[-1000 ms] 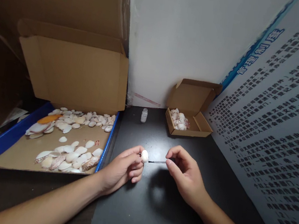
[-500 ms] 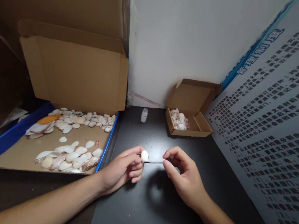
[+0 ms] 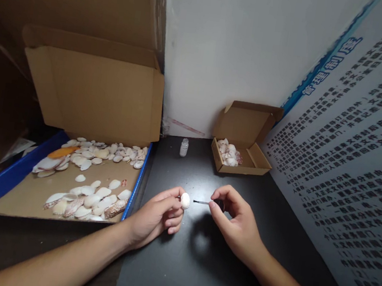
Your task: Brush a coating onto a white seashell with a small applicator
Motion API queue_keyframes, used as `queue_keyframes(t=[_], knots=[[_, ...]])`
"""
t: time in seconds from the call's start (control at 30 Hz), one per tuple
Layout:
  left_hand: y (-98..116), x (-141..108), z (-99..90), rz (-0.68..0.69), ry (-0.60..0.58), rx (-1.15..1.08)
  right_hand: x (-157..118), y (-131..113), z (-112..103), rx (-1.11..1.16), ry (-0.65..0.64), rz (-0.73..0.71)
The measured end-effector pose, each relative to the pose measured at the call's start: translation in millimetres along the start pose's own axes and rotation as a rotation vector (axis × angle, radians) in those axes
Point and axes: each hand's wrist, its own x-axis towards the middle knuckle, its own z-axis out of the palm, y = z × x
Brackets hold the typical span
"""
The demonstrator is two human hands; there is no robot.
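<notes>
Between the thumb and fingers of my left hand [image 3: 163, 210] is a small white ribbed seashell [image 3: 185, 201], its outer face turned toward me. My right hand [image 3: 235, 220] pinches a small brush [image 3: 201, 202] by its dark cap. The brush's thin stem points left, and its dark tip stands a short way from the shell, not touching it. Beyond the hands, a small clear glass bottle [image 3: 184, 147] with a pale label stands upright without a cap.
On the left, an open cardboard box [image 3: 63, 191] with blue sides holds many loose shells. A smaller open cardboard box [image 3: 244, 171] at the back right has a pile of shells in its left part. A printed board [image 3: 360, 152] walls the right side of the dark table [image 3: 158, 275].
The brush has drawn back to the right, away from the shell, and its tip now shows. My left hand has turned the shell slightly, so more of its ribbed face shows.
</notes>
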Motion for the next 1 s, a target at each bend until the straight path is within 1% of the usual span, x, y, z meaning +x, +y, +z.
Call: queue_keyframes(t=[0.17, 0.27, 0.37, 0.43, 0.53, 0.6, 0.7, 0.77, 0.9, 1.0], knots=[[-0.4, 0.3, -1.0, -0.002, 0.002, 0.002, -2.3, -0.2, 0.0, 0.094, -0.033, -0.033], [-0.4, 0.5, -1.3, -0.004, -0.001, 0.002, -3.4, -0.2, 0.4, 0.048, -0.031, -0.021], [-0.2, 0.6, -1.1, 0.0, -0.01, 0.002, -2.5, -0.3, 0.2, -0.01, 0.007, -0.018], [-0.1, 0.5, -1.0, 0.0, -0.011, 0.002, -1.5, 0.0, -0.4, 0.029, 0.015, -0.021], [-0.3, 0.3, -0.7, -0.001, -0.009, 0.008, -0.9, 0.4, -0.5, 0.107, -0.018, -0.006], [-0.6, 0.3, -0.6, 0.001, -0.01, 0.014, -0.9, 0.5, 0.0, 0.087, -0.026, 0.01], [-1.1, 0.8, -0.9, 0.001, -0.008, 0.018, -1.0, 1.4, 0.3, 0.025, 0.006, 0.008], [-1.4, 1.3, -1.4, -0.005, -0.005, 0.02, -0.9, 2.5, -0.2, 0.041, 0.019, 0.0], [-2.0, 1.8, -2.4, -0.003, 0.001, 0.034, -0.4, 2.9, -0.7, 0.111, -0.024, 0.01], [-2.1, 1.7, -2.3, 0.003, 0.001, 0.039, -0.7, 1.7, -0.3, 0.044, -0.027, 0.023]])
